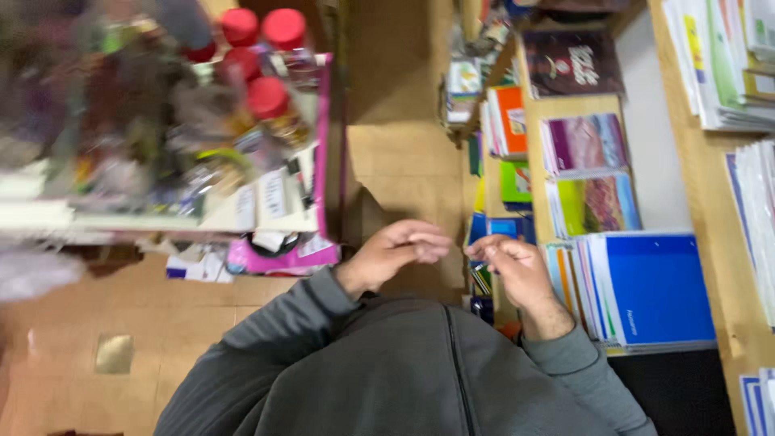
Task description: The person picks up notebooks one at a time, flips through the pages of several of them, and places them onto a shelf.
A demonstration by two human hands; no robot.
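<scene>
Floor: tan tiled floor [121,323] fills the lower left; one paler square tile is set into it.
Display stand: a pink-edged stand [323,145] at upper left carries a blurred clutter; red-capped bottles [266,97] stand in a cluster at its top right corner; white cards lie along its lower edge.
Left hand: the left hand [395,252] hovers in the middle over the floor, fingers loosely curled, holding nothing that shows.
Right hand: the right hand [517,266], just beside the left, pinches a small thin object [478,266]; what it is cannot be told.
Shelves: wooden shelves [694,161] at right hold stacks of notebooks; purple and green covers [593,173] lie above a stack of blue notebooks [654,287]; white paper stacks [718,56] sit at far right.
Clothing: grey zipped sleeves cover both arms.
</scene>
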